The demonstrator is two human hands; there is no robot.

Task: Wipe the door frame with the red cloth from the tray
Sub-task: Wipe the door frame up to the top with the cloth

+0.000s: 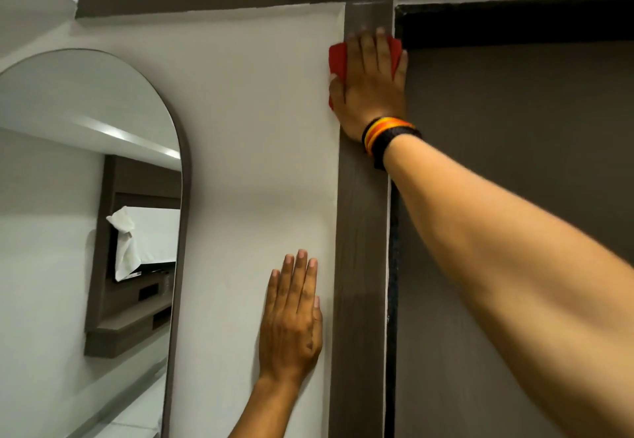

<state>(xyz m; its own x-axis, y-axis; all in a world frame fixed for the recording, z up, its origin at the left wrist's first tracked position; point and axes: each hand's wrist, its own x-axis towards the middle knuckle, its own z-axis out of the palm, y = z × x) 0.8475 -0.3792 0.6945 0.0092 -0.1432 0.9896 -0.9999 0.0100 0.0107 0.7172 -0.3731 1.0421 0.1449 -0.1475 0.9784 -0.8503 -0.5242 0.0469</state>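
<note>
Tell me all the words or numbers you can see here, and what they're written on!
None: no words, numbers or signs show anywhere. The red cloth, door frame, striped wristband and mirror all look plain.

Right arm stretched up, right grip (368,84) flat, fingers straight; lower, left grip (291,321) flat, fingers together.

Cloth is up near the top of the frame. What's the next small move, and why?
Probably draw the right hand and the red cloth straight down the door frame. The cloth is pressed flat near the top of the brown strip, and most of that strip lies below it. The left hand lies flat on the wall, which looks like a brace.
</note>
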